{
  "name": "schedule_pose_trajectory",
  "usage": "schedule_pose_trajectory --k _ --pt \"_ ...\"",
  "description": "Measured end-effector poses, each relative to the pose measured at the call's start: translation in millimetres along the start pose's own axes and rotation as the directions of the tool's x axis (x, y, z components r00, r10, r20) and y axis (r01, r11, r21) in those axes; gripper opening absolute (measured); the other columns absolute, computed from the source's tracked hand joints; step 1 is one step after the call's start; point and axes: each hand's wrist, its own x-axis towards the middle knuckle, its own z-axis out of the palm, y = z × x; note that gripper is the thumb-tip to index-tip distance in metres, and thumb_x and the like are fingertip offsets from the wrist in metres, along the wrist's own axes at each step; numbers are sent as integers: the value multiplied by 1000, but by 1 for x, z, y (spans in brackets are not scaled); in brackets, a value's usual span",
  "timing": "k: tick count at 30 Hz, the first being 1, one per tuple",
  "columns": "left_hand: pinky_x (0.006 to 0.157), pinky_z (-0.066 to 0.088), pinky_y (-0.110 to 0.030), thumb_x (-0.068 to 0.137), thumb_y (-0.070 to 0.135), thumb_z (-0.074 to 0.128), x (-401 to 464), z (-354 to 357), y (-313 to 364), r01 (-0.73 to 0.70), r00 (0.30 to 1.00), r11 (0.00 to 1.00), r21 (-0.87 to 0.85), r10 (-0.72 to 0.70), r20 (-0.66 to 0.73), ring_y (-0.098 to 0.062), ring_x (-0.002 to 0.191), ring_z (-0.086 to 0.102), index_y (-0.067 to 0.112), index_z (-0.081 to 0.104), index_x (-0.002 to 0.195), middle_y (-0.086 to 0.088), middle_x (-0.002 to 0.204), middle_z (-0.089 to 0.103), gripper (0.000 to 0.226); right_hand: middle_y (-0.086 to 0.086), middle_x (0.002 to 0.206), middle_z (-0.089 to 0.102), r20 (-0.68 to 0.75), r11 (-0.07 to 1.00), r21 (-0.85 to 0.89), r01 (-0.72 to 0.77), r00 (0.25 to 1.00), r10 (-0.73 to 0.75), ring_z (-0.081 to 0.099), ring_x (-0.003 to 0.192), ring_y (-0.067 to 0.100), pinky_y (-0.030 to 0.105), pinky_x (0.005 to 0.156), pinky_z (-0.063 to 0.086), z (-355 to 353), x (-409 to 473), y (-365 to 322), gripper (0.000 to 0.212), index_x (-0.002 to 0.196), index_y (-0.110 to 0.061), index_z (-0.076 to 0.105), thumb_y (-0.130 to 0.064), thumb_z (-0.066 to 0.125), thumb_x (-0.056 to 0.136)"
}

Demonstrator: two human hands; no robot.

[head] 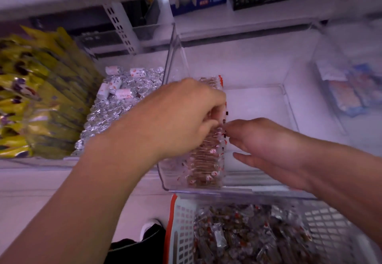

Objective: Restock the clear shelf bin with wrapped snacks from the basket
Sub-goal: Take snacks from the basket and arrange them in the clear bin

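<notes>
White shelf, clear bin (289, 106): L hand (177, 117) grip curled on crinkly snacks (204, 160); R hand (266, 146) seemingly open.

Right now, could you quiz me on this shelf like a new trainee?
1. True or false: the snacks fill the bin wall to wall.
2. Which hand grips the snack row: A left, B right?
3. Fill in: the spare snacks wait in the ___ below the bin.

Key: 1 false, they stand only along its left side; 2 A; 3 basket.
</notes>
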Motion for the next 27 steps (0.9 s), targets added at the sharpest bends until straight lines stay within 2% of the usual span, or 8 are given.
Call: schedule_pose_trajectory --k 5,9,12,14,16,19,22,27 --pt "80 49 -39 81 19 66 -28 5 -20 -73 969 972 -222 17 -246 -18 82 62 13 71 80 0 83 66 8 -13 125 63 106 986 150 68 991 -85 51 122 8 37 110 37 9 -11 5 27 119 -25 61 -40 49 100" --pt "80 45 -47 86 16 57 -31 21 -12 -128 938 921 -367 -8 -346 -31 81 62 3 68 70 -10 76 66 23 -9 81 73 240 987 142 74 965 -107 67 78 7 28 74 51 22 -16 5 30 85 -26 70 -38 46 99" --pt "76 44 -46 87 16 53 -30 24 -12 -126 917 891 -437 -63 -393 -29 76 59 2 65 65 -11 69 63 29 0 81 73 313 985 168 35 946 -87 69 65 11 25 60 55 22 -19 2 29 94 -20 67 -36 43 100" --pt "75 44 -45 86 19 54 -29 25 -13 -113 920 899 -422 -66 -387 -28 76 58 1 65 68 -11 70 62 28 2 85 67 262 997 69 28 964 -45 64 68 14 26 64 52 13 -15 -3 28 93 -21 64 -41 44 99" --pt "84 47 -39 86 20 56 -28 24 -17 -105 928 896 -431 -68 -367 -25 88 61 3 69 79 -10 85 66 22 4 100 60 5 994 -104 35 999 -34 57 85 18 34 80 49 1 -2 -11 29 95 -21 61 -44 43 98" --pt "105 30 -17 89 26 55 -29 22 -26 -65 936 896 -440 -98 -337 -13 130 47 12 69 113 -3 131 59 32 5 150 41 -315 988 -106 112 939 -140 40 135 23 41 114 32 -13 22 -23 45 139 -21 48 -43 39 101" --pt "110 10 -11 91 36 49 -29 24 -32 -6 957 938 -347 -96 -275 -5 146 23 22 59 133 6 153 41 46 2 157 33 -151 978 -29 207 966 -209 34 140 16 35 117 21 2 39 -23 47 139 -26 48 -50 32 102" --pt "111 11 -12 90 36 46 -28 27 -33 -23 957 964 -264 -55 -285 -6 145 24 23 54 138 7 154 39 50 3 121 69 39 961 42 272 961 -274 64 110 18 34 97 47 29 59 -21 51 127 -21 60 -50 25 103"
